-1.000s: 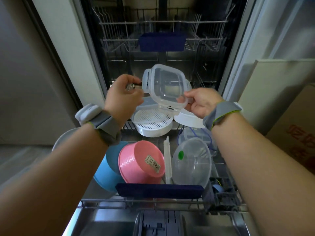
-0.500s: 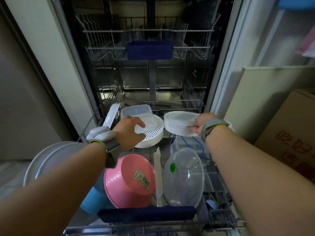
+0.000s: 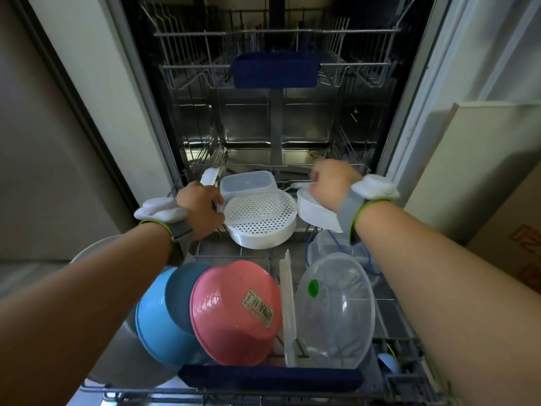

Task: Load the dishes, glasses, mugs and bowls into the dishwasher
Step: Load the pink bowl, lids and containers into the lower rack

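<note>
Left hand [image 3: 202,209], fingers curled, grips the nine o'clock edge of the white perforated round plastic strainer [image 3: 261,219] in the pulled-out wire lower rack [image 3: 234,253]. Right hand [image 3: 332,183] is blurred above the white round dish [image 3: 314,213] at three o'clock; its grasp cannot be determined. Clear rectangular plastic container [image 3: 248,184] sits at twelve o'clock.

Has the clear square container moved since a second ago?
Yes. The clear square container went from held up in both hands down into the lower rack, now sitting just behind the white perforated strainer.
</note>
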The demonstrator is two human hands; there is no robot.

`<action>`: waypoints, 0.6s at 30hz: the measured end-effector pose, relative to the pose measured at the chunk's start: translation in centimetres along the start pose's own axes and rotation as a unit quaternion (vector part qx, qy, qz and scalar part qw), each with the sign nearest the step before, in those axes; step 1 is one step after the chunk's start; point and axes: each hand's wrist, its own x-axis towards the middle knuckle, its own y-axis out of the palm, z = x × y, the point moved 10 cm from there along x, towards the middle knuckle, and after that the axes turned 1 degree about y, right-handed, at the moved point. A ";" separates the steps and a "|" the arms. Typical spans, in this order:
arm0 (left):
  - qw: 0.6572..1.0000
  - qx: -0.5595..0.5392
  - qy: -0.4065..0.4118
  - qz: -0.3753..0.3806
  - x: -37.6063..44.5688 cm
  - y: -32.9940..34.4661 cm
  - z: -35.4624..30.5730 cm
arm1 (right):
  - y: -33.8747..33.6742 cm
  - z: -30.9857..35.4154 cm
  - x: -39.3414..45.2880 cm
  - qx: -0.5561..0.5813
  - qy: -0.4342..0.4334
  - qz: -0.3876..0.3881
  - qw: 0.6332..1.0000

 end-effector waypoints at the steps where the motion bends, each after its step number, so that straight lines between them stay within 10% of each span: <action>1: 1.000 0.020 -0.018 0.014 0.2 0.3 0.5 | -0.5 2.4 0.0 0.013 -0.037 -0.019 0.999; 18: 0.992 0.016 -0.013 0.121 1.2 4.4 4.7 | 8.3 10.3 5.5 0.110 -0.050 0.102 0.987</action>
